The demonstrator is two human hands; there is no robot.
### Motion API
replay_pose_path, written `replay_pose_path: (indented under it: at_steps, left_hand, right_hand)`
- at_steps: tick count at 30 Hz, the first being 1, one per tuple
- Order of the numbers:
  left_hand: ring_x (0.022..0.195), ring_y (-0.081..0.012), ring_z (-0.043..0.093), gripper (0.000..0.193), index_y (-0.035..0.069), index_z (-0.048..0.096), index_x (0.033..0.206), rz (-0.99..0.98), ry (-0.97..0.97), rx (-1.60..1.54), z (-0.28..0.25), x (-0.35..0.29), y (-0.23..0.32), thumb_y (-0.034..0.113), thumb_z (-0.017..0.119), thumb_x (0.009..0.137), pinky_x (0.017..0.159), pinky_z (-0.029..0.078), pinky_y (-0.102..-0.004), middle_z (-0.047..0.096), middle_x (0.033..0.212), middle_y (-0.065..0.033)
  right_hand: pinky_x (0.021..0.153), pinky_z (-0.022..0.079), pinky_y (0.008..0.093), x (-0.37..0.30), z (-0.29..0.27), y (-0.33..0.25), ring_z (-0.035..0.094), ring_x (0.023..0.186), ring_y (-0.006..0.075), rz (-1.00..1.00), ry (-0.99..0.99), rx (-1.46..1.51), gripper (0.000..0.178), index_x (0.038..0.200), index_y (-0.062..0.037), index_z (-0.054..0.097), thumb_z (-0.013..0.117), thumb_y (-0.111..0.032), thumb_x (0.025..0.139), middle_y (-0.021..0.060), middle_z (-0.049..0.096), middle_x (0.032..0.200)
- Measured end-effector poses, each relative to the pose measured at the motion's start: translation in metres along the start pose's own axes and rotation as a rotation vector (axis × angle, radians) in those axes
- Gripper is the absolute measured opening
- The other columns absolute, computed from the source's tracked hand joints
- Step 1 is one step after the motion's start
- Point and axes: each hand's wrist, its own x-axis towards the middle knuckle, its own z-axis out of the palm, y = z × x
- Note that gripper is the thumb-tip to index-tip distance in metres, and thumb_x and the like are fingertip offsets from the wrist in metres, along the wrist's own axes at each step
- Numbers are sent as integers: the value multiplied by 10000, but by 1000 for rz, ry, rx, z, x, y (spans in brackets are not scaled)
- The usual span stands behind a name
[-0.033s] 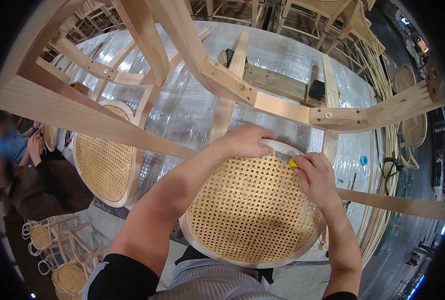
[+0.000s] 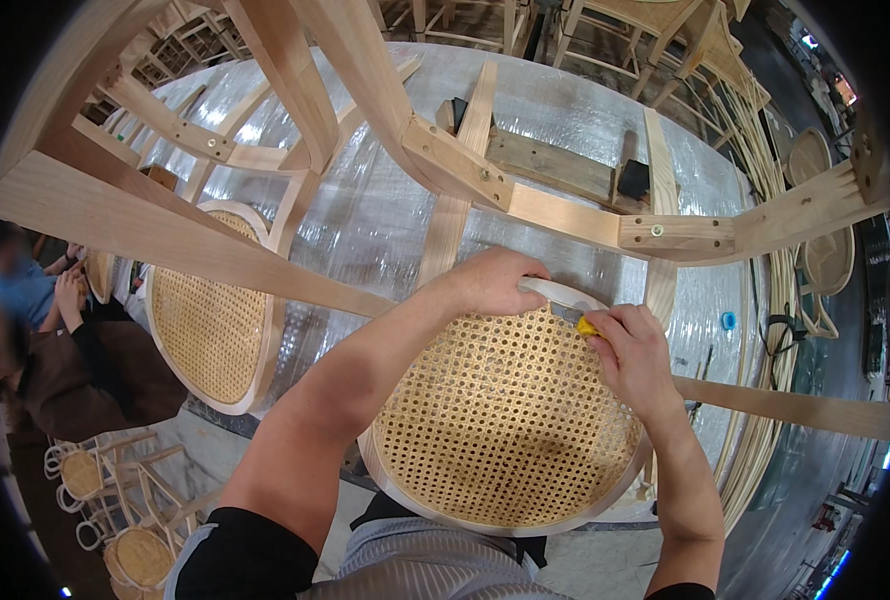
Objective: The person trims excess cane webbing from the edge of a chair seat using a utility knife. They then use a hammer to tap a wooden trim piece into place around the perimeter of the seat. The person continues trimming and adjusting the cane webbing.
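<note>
In front of me a round woven cane seat [image 2: 505, 420] sits in a pale wooden rim [image 2: 572, 294]. At its far edge, my left hand [image 2: 500, 283] is closed over the rim, thumb toward the weave; some of its fingertips are hidden. Just to the right, my right hand [image 2: 637, 355] pinches a small yellow-handled tool [image 2: 587, 326]. A thin greyish part in front of the yellow piece meets the far edge of the cane. The tool's exact kind is not clear.
Bare wooden chair legs and curved rails [image 2: 565, 218] arch over the plastic-wrapped table [image 2: 365, 230]. Another cane seat [image 2: 210, 330] stands at left, near a seated co-worker [image 2: 95, 370]. Long cane strips [image 2: 765, 400] hang at right. A blue cap [image 2: 728, 320] lies on the table.
</note>
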Motion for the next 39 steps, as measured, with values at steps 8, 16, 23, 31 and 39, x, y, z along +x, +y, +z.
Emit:
replay_pose_path:
  at_steps: [8, 16, 23, 31, 39]
  left_hand:
    - [1157, -415, 724, 489, 85, 759, 1320, 25, 34, 30, 3, 1, -4, 350, 701, 913, 1054, 561, -490, 776, 1211, -221]
    - [1141, -414, 732, 486, 75, 766, 1306, 54, 55, 23, 6, 3, -8, 336, 692, 902, 1042, 569, -489, 778, 1206, -226]
    - [1145, -421, 729, 489, 77, 769, 1303, 43, 55, 13, 6, 3, -6, 333, 693, 893, 1047, 567, -486, 776, 1212, -227]
    - [1141, -422, 728, 492, 81, 770, 1302, 48, 59, 4, 6, 2, -9, 345, 702, 893, 1040, 567, -487, 777, 1208, -226]
    - [1130, -426, 731, 505, 74, 766, 1309, 50, 57, 15, 5, 0, -5, 345, 690, 890, 1032, 570, -494, 776, 1209, -226]
  right_hand:
    - [899, 527, 455, 3, -1, 1, 628, 993, 322, -5, -13, 2, 337, 1254, -85, 756, 772, -86, 917, 88, 683, 1081]
    - [895, 540, 449, 6, -6, 4, 632, 962, 321, -25, -30, 48, 341, 1245, -73, 767, 782, -77, 905, 100, 679, 1043]
    - [896, 542, 452, 7, -7, 5, 640, 967, 328, -25, -36, 41, 333, 1240, -76, 776, 780, -85, 906, 110, 680, 1029]
    - [886, 541, 453, 12, -9, 4, 638, 956, 335, -10, -69, 7, 318, 1250, -81, 780, 761, -107, 934, 115, 675, 1009]
    - [883, 540, 450, 11, -9, 1, 634, 951, 330, 25, -68, 7, 322, 1258, -80, 780, 760, -109, 938, 111, 673, 1010]
